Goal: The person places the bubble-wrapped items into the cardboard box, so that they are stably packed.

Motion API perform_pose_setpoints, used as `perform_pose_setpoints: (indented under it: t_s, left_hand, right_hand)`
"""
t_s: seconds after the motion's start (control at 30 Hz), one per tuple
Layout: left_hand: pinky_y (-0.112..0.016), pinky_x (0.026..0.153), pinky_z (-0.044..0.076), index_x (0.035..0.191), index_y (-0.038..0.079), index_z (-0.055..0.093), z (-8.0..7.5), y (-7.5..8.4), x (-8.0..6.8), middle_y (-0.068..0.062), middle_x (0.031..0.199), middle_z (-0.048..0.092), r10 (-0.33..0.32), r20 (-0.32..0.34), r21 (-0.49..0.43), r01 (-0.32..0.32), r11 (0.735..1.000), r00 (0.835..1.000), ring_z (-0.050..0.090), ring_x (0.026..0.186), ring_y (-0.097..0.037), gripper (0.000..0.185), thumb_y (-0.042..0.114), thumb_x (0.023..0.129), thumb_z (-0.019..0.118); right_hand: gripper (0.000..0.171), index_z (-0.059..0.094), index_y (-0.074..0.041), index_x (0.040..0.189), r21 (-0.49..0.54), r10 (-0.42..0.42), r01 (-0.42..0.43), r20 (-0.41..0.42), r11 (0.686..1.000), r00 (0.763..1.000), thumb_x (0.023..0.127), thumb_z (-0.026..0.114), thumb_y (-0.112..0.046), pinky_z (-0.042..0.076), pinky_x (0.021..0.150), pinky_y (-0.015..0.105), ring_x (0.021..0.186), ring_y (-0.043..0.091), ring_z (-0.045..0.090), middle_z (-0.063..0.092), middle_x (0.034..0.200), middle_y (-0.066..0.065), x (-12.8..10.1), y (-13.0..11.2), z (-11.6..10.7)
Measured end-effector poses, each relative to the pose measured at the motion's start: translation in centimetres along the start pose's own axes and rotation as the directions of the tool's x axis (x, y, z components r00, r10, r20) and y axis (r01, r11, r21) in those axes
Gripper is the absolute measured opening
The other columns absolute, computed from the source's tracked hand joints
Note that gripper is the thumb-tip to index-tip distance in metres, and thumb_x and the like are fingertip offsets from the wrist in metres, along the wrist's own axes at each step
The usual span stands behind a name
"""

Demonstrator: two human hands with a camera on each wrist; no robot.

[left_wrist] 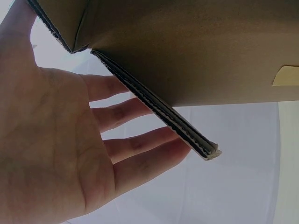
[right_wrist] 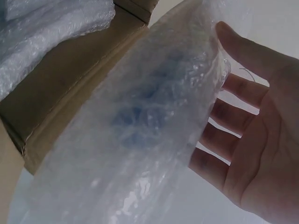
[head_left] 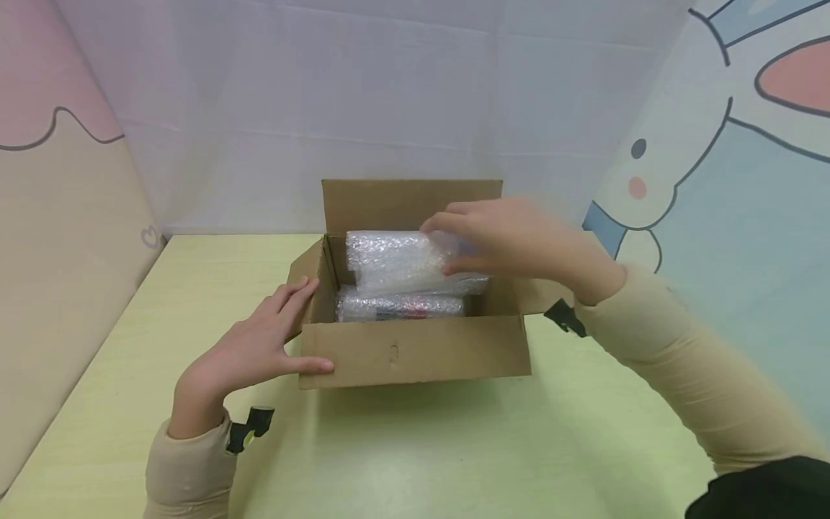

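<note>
An open cardboard box [head_left: 415,353] stands on the pale green table [head_left: 454,447]. My right hand [head_left: 506,238] grips a bubble-wrapped bundle [head_left: 395,259] at its right end, thumb below and fingers on top, holding it over the box's opening. The right wrist view shows that bundle [right_wrist: 149,121] lying across my right hand [right_wrist: 252,135], something bluish inside the wrap. A second wrapped bundle [head_left: 398,306] with a dark core lies lower in the box. My left hand [head_left: 259,346] is flat against the box's left flap, its thumb on the front wall. Its straight fingers [left_wrist: 135,144] lie behind the flap's edge [left_wrist: 159,112].
The box's back flap [head_left: 411,205] stands upright and the right flap [head_left: 528,295] folds outward. Fabric walls with cartoon prints close in the table at the back, left and right. More bubble wrap [right_wrist: 42,32] shows inside the box [right_wrist: 60,93].
</note>
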State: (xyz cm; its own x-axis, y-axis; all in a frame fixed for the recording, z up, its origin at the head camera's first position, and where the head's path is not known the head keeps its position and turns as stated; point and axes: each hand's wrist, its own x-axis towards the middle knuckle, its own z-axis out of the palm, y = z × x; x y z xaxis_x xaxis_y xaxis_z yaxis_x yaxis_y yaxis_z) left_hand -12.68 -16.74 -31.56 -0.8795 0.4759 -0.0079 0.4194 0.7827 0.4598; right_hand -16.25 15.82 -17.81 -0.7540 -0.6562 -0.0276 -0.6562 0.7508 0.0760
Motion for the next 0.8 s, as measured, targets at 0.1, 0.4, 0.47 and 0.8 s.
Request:
perform_pose_setpoints:
  t_s: [0.1,0.4,0.47,0.8]
  left_hand:
    - [-0.055,0.085,0.050,0.157,0.018,0.009,0.0,0.0,-0.1,-0.014,0.158,0.022,-0.002,0.000,-0.001,0.002,1.000,1.000,0.043,0.130,-0.036,0.114,0.070,0.074,0.068]
    - [-0.057,0.086,0.049,0.158,0.019,0.007,-0.3,-0.1,-0.3,-0.014,0.159,0.020,-0.005,0.002,0.004,0.004,1.000,1.000,0.041,0.133,-0.038,0.115,0.070,0.074,0.068]
    - [-0.057,0.086,0.049,0.158,0.019,0.007,-0.3,-0.1,-0.3,-0.014,0.159,0.021,-0.004,0.005,0.006,0.004,1.000,1.000,0.040,0.133,-0.038,0.115,0.070,0.074,0.067]
    - [-0.056,0.086,0.049,0.157,0.018,0.009,-0.4,0.2,-0.4,-0.014,0.158,0.021,-0.005,0.015,0.017,0.004,1.000,1.000,0.037,0.135,-0.036,0.114,0.071,0.074,0.066]
  right_hand:
    - [0.053,0.056,-0.026,0.133,0.030,-0.015,0.013,0.045,0.999,0.999,0.085,0.071,-0.044,0.053,0.077,0.039,0.094,0.015,0.066,0.062,0.126,-0.006,1.3,-0.6,0.4]
    - [0.054,0.053,-0.024,0.135,0.102,-0.054,0.034,0.207,0.994,0.977,0.087,0.069,-0.044,0.049,0.091,0.049,0.119,0.019,0.060,0.060,0.133,-0.003,4.6,-1.6,2.8]
    - [0.054,0.053,-0.023,0.136,0.107,-0.054,0.028,0.244,0.994,0.968,0.088,0.069,-0.044,0.047,0.094,0.050,0.120,0.020,0.059,0.060,0.134,-0.003,5.0,-1.7,3.4]
    - [0.050,0.050,-0.012,0.138,0.136,-0.115,0.068,0.381,0.988,0.917,0.093,0.065,-0.030,0.048,0.099,0.043,0.121,0.023,0.058,0.060,0.132,0.008,6.7,-2.3,5.3]
